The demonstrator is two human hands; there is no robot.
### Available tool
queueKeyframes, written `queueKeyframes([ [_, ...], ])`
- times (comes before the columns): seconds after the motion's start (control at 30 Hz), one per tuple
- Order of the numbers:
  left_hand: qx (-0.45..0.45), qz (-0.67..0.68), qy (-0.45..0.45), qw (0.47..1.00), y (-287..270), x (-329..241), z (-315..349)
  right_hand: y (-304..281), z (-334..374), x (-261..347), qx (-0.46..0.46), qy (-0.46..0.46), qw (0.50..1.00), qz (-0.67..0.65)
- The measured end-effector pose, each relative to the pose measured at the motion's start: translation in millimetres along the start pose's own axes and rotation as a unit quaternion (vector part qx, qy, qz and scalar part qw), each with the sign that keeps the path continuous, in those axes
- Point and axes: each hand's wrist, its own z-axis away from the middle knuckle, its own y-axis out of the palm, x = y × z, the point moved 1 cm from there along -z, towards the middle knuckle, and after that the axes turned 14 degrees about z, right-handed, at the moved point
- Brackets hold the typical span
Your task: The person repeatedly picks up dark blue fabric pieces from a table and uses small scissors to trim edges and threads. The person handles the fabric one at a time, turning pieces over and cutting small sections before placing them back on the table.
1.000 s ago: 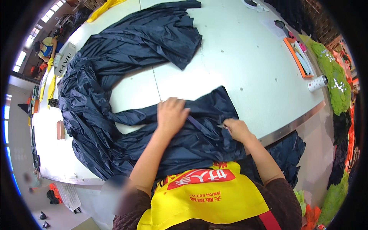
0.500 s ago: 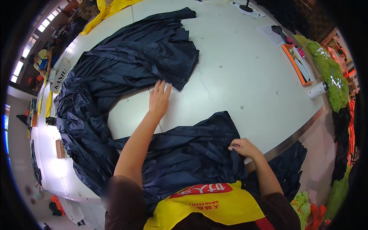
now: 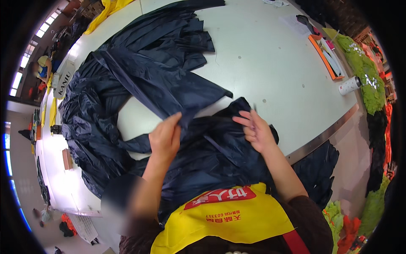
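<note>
A long pile of dark navy, thin, slightly shiny fabric panels (image 3: pixel 165 34) curves round the left of the pale table. My left hand (image 3: pixel 165 137) is closed on the lower corner of one navy fabric panel (image 3: pixel 169 86), which stretches taut from the far stack toward me. More navy fabric (image 3: pixel 211 156) lies bunched along the near edge, against my yellow apron (image 3: pixel 220 216). Above its right end hovers my right hand (image 3: pixel 259 132), fingers apart, slightly blurred. A small dark sliver shows by its fingertips, too blurred to name.
On the table's right are an orange open box (image 3: pixel 325 59) of small items and a white cup with a dark lid (image 3: pixel 349 86). A sign block (image 3: pixel 64 80) stands far left. Green fabric (image 3: pixel 359 67) is heaped beyond the right edge. Another person (image 3: pixel 43 67) is far left.
My left hand has taken hold of a panel on the far stack and drawn its corner toward me. My right hand has let go of the near fabric and moved up and slightly left.
</note>
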Motion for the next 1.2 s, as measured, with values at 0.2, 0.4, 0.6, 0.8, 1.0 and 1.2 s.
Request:
queueKeyframes([
  [0.2, 0.074, 0.032, -0.017, 0.997, -22, -59, 95, 25, 4, -23, -0.035, -0.012, 0.998, 0.044],
  [0.4, 0.268, 0.046, -0.211, 0.939, -19, -67, 125, 15, 23, -44, 0.023, -0.102, 0.988, 0.112],
  [0.6, 0.031, 0.048, -0.056, 0.997, 14, -95, 65, 29, 44, -45, -0.036, -0.168, 0.958, 0.228],
  [0.8, 0.076, 0.148, -0.012, 0.986, 34, -58, 54, 36, 56, -35, -0.006, -0.324, 0.849, 0.418],
  [1.0, -0.07, 0.422, -0.336, 0.839, -12, -52, 49, 34, 55, -11, 0.174, -0.282, 0.816, 0.474],
  [1.2, -0.112, 0.496, -0.409, 0.757, -5, -49, 84, 42, 63, -20, 0.197, -0.276, 0.819, 0.463],
])
